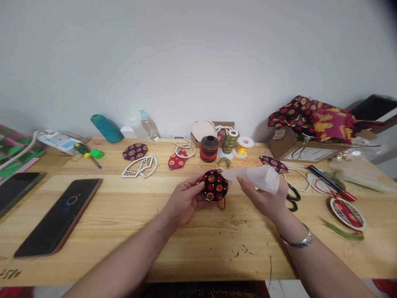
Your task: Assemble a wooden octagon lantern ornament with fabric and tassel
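Note:
My left hand [185, 199] is closed round the edge of a round piece covered in black cloth with red dots [214, 185], held just above the wooden table [130, 219]. A red cord loop hangs from under the piece. My right hand [263, 198] grips a translucent squeeze bottle [260, 177], tilted so its tip points at the upper right edge of the round piece. A metal bangle sits on my right wrist.
Two phones [58, 215] lie at the left. Thread spools [209, 148], wooden cut-outs [139, 167] and cloth-covered pieces [135, 151] line the back. Scissors [291, 196], a finished round ornament [347, 212] and a box with cloth [310, 124] are at the right.

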